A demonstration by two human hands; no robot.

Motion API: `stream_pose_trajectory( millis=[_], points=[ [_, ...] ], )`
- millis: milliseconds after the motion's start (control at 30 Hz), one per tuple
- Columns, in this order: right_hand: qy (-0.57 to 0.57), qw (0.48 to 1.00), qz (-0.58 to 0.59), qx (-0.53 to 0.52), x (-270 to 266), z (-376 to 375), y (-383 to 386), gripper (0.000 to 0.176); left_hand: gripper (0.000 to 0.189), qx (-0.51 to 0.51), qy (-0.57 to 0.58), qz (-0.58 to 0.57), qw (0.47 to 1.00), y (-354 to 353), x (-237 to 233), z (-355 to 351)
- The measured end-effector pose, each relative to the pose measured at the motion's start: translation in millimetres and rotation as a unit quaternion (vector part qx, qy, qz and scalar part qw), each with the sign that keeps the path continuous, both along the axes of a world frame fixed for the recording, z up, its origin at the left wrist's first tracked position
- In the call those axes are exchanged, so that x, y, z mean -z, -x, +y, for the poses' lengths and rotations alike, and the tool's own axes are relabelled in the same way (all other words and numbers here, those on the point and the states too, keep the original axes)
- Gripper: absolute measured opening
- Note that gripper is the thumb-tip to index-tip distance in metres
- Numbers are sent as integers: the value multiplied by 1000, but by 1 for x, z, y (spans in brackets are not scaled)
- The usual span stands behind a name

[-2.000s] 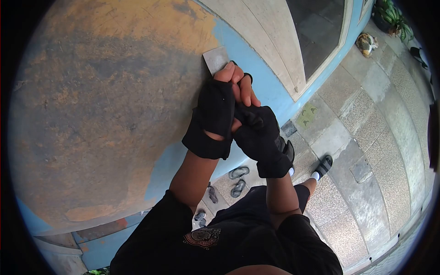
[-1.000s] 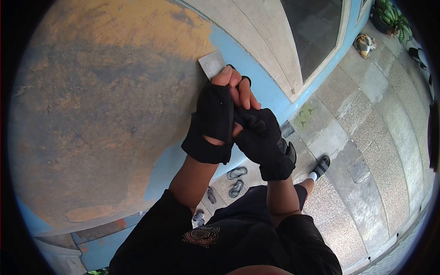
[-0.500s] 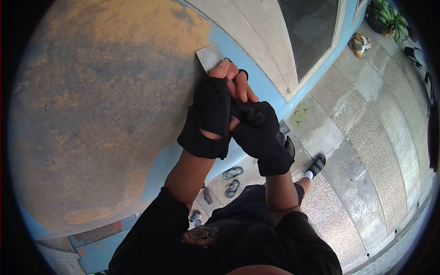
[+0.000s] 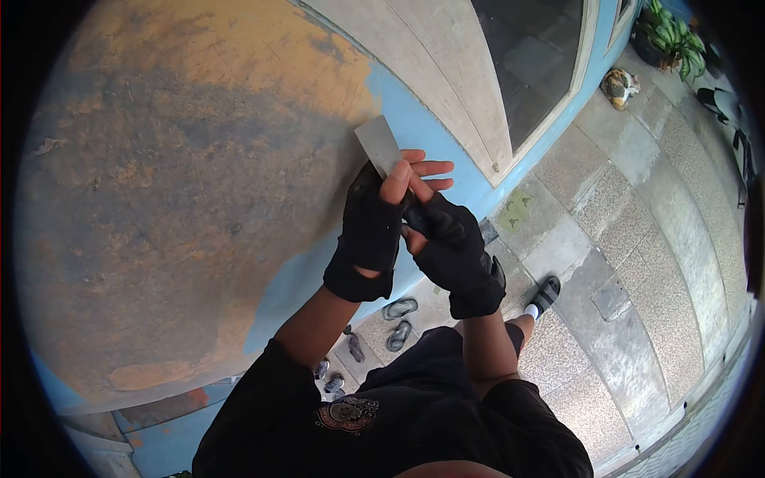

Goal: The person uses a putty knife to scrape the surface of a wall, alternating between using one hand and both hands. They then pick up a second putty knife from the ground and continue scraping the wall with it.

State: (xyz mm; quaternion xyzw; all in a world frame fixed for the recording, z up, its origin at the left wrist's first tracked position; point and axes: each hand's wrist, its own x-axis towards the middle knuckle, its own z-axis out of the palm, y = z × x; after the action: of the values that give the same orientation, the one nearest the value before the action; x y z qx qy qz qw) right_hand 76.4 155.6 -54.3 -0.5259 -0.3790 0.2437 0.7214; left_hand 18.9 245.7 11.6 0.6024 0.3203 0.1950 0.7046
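Observation:
A flat metal scraper blade (image 4: 377,144) points up and to the left in front of the wall. My right hand (image 4: 446,247), in a black fingerless glove, is wrapped round the scraper's dark handle. My left hand (image 4: 373,215), gloved the same way, touches the lower part of the blade with its thumb, and its other fingers stretch out behind the tool. Both hands are close together. Behind them the wall (image 4: 183,183) shows worn orange and grey patches with light blue paint along its edge.
A window (image 4: 534,64) with a pale frame is at the top. On the paved floor (image 4: 566,247) lie a cat (image 4: 619,88) and several sandals, one pair (image 4: 398,335) below my hands. A potted plant (image 4: 672,40) stands at the upper right.
The blade has moved slightly down and right, and more of it shows. My left hand has shifted down, its fingers now stretched out instead of curled.

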Motion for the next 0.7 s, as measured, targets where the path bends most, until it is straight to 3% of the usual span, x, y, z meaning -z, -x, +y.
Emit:
stream_pose_trajectory(
  millis=[33, 67, 100, 167, 200, 233, 300, 367, 433, 467, 500, 567, 633, 700],
  points=[
    [33, 999, 0, -38, 3, -4, 0, 71, 47, -13, -8, 0, 1000, 10, -3, -5],
    [-23, 997, -74, 4, 9, -3, 0, 67, 45, -1, -99, 12, 995, 25, 2, -4],
    [-25, 997, -77, -2, 9, -7, -3, 67, 44, 10, -190, 26, 981, 39, 7, -6],
    [13, 988, 134, -73, 6, -17, -9, 63, 42, 7, -303, 39, 952, 48, -3, -22],
    [-9, 995, 98, -6, 7, -12, -7, 62, 41, 60, -379, 79, 920, 53, -17, -21],
    [2, 993, 116, -26, 6, -13, -12, 66, 41, 51, -380, 79, 920, 60, -23, -17],
    [0, 986, 160, -56, 8, -10, -12, 60, 37, 150, -557, 81, 813, 67, -34, -10],
    [-12, 976, 193, -104, 7, -6, -12, 53, 37, 148, -572, 107, 799, 62, -50, -10],
    [-19, 962, 229, -151, 4, -5, -9, 46, 40, 164, -677, 132, 705, 47, -72, -5],
    [-49, 931, 306, -191, 1, -3, -9, 41, 38, 176, -722, 131, 656, 41, -81, -1],
    [-77, 893, 381, -228, 0, -1, -11, 36, 38, 170, -722, 135, 657, 36, -90, -2],
    [-90, 879, 379, -273, 12, 4, -13, 38, 36, 281, -824, 187, 455, 27, -108, -7],
    [-144, 814, 444, -346, 11, 6, -17, 35, 41, 299, -797, 228, 472, 17, -112, -7],
    [-147, 810, 436, -363, 7, 4, -23, 34, 40, 312, -817, 227, 428, 12, -99, 9]
  ],
)
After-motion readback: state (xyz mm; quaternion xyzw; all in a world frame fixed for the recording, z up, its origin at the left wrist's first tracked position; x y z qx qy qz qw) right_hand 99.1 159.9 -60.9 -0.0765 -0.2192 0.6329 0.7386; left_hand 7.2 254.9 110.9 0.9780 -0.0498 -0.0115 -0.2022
